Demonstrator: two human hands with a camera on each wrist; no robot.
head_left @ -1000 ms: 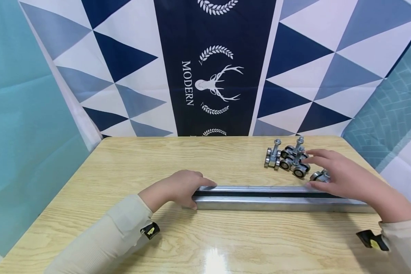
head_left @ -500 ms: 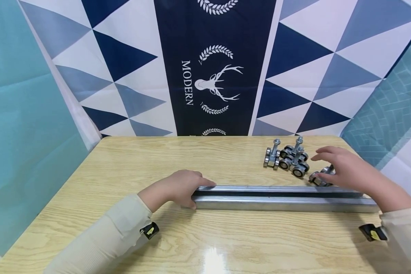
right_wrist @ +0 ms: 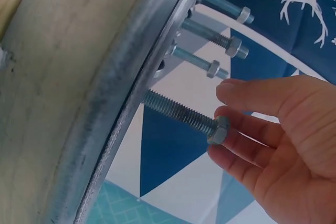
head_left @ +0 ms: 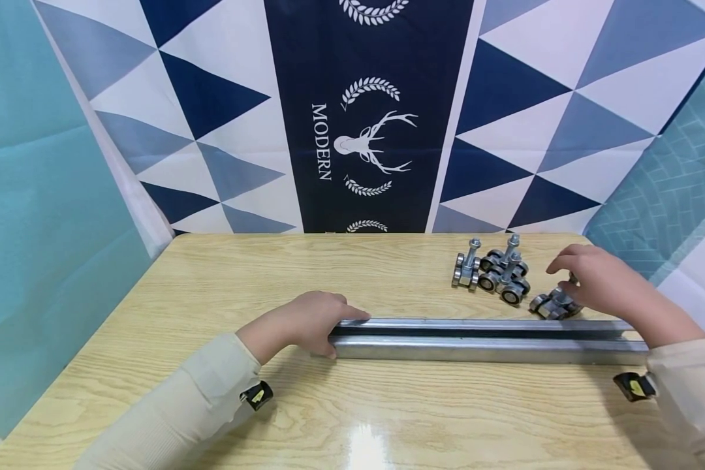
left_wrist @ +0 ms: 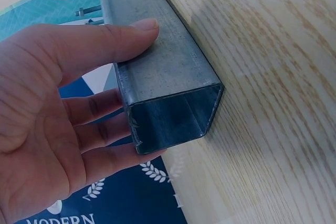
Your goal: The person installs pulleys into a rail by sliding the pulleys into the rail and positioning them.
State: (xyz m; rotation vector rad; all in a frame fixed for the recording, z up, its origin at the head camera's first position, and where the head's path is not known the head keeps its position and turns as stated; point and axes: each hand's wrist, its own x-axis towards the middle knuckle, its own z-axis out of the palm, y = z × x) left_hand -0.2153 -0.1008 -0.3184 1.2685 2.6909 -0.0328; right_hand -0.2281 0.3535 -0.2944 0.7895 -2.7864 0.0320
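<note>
A galvanized steel channel track (head_left: 476, 349) with a slot along its top lies across the table. My left hand (head_left: 308, 321) grips its left end; in the left wrist view the thumb (left_wrist: 128, 40) lies on one side and the fingers curl round the slotted side. Behind the track's right part stands a four-wheeled roller trolley (head_left: 551, 305), partly hidden by my right hand (head_left: 602, 284). In the right wrist view the trolley's threaded bolt (right_wrist: 181, 111) ends in a nut beside the fingers. Thumb and fingers are spread around it, not closed; whether a finger touches it I cannot tell.
Several more roller trolleys (head_left: 508, 277) stand close together to the left of the nearest one, bolts pointing up. The wooden table (head_left: 270, 261) ends at a patterned cloth (head_left: 370, 130) at the back.
My right hand has moved back and to the right, from over the track toward the nearest roller trolley's bolt, uncovering more of its wheels. The left hand keeps its hold on the track.
</note>
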